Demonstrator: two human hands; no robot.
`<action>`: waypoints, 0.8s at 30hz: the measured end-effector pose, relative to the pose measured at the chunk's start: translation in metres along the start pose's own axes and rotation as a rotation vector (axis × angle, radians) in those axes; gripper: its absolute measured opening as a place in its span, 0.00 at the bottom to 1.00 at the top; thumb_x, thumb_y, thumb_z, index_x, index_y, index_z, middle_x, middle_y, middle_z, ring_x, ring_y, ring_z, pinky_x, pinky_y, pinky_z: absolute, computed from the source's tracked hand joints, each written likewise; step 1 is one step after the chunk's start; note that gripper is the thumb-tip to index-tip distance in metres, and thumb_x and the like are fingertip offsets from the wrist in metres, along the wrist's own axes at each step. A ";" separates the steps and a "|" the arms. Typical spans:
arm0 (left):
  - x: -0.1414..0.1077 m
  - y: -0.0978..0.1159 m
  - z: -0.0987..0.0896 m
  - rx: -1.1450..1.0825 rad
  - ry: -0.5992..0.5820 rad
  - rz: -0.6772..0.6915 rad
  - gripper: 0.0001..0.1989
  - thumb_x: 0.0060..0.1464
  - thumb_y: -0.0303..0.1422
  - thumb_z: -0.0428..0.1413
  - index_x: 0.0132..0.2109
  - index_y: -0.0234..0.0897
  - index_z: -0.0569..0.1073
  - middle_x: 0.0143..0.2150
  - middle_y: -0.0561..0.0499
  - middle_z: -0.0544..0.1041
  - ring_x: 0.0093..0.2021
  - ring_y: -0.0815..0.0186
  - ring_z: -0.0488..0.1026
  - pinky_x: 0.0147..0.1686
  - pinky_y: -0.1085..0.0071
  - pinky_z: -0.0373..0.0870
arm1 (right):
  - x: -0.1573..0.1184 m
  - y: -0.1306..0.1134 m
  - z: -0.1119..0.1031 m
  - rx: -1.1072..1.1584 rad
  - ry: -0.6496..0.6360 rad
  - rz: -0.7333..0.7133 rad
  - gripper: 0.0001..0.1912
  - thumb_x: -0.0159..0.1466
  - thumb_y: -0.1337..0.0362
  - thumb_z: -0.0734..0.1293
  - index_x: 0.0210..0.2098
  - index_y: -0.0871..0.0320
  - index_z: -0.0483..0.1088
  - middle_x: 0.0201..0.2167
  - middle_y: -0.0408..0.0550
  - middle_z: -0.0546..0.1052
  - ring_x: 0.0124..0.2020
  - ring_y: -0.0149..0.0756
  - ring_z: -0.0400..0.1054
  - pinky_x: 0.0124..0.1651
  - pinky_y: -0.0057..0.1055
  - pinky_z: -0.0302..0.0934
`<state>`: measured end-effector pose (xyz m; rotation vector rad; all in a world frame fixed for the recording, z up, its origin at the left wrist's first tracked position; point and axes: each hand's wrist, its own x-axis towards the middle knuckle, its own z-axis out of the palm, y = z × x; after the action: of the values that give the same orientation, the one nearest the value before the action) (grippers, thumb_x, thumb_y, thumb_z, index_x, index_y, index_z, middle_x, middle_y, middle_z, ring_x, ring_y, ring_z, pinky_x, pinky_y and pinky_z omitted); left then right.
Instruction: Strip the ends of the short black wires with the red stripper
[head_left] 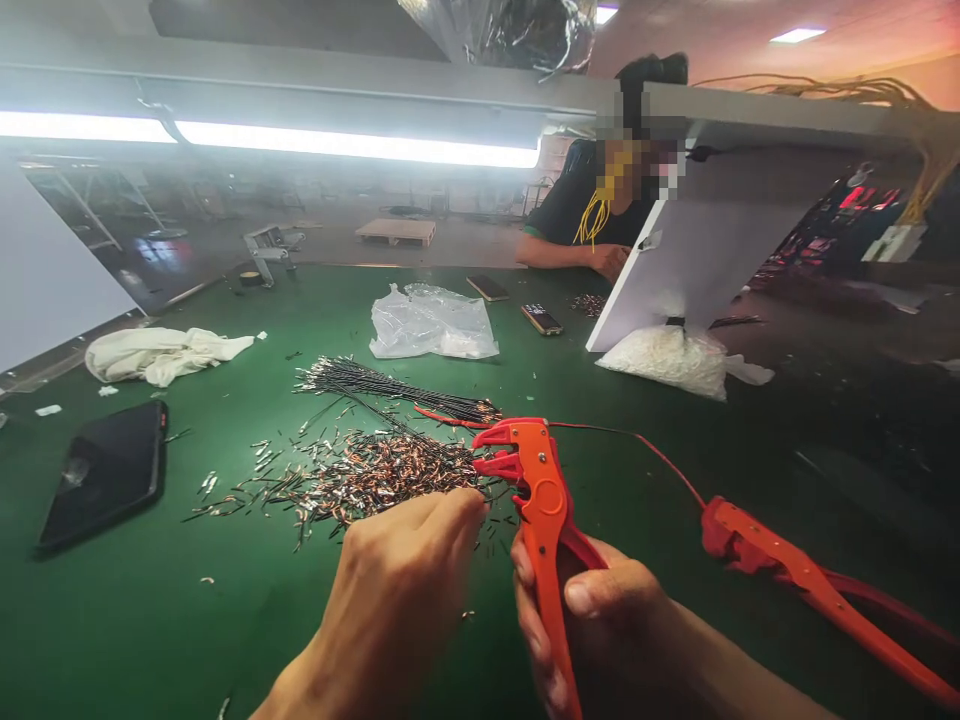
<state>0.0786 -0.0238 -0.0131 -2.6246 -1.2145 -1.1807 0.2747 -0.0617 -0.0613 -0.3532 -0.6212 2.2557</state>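
Green covers the broad desk [247, 620], with a long lit tube lamp [352, 145] above it and a slanting white panel [720, 230] at right. Beyond the panel a person [555, 230] in a dark top sits at the far edge.

The right hand [622, 590] grips an orange-red wire stripper [544, 500] by its handles, fingers wrapped round them. The tool is held over the near middle of the desk, its long axis steep, head uppermost and handles running down to the bottom edge of the view, leaning slightly right; its jaws point left. Just beside them is the left hand [409, 565], fingers curled closed; whether they pinch anything is hidden.

A second stripper [795, 565] lies at right, its long axis slanting from head at upper left to handles at lower right. A thin red-and-black wire [667, 460] stretches between the two tool heads.

At left lies a large dark phone [105, 475], near a crumpled off-white cloth [165, 355]. Farther back are a clear plastic bag [433, 322] and a filled white bag [664, 358]. A black wire bundle [397, 388] lies crosswise behind a heap of copper and black scraps [375, 475]. Smallest is a lit phone [541, 319], its screen marks too small to read.
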 end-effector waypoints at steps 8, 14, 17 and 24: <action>0.000 0.006 0.006 -0.027 0.051 0.027 0.09 0.60 0.23 0.51 0.35 0.37 0.74 0.27 0.53 0.80 0.21 0.70 0.73 0.22 0.75 0.65 | -0.004 -0.006 0.007 0.087 -0.042 0.088 0.16 0.53 0.63 0.68 0.40 0.63 0.67 0.27 0.53 0.81 0.26 0.38 0.77 0.27 0.28 0.68; -0.002 0.006 0.008 -0.023 0.048 0.048 0.11 0.60 0.23 0.50 0.33 0.36 0.75 0.27 0.52 0.80 0.21 0.71 0.73 0.22 0.76 0.65 | -0.001 -0.005 0.003 0.081 -0.043 0.126 0.18 0.49 0.60 0.69 0.37 0.62 0.66 0.25 0.53 0.81 0.22 0.38 0.75 0.23 0.26 0.64; -0.002 0.006 0.008 -0.019 0.023 0.044 0.11 0.60 0.23 0.50 0.32 0.36 0.75 0.25 0.53 0.78 0.21 0.71 0.72 0.22 0.76 0.64 | -0.001 -0.004 0.003 0.065 -0.045 0.117 0.18 0.50 0.60 0.68 0.37 0.62 0.66 0.24 0.52 0.80 0.22 0.38 0.75 0.23 0.27 0.65; -0.001 0.006 0.007 0.056 0.019 0.078 0.11 0.60 0.23 0.51 0.32 0.38 0.75 0.21 0.56 0.71 0.20 0.70 0.66 0.21 0.72 0.57 | -0.002 -0.002 0.003 0.112 -0.104 0.104 0.16 0.52 0.61 0.68 0.38 0.63 0.67 0.22 0.50 0.78 0.21 0.34 0.72 0.19 0.22 0.60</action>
<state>0.0859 -0.0262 -0.0168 -2.5886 -1.1143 -1.1397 0.2755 -0.0629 -0.0579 -0.2185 -0.5380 2.4093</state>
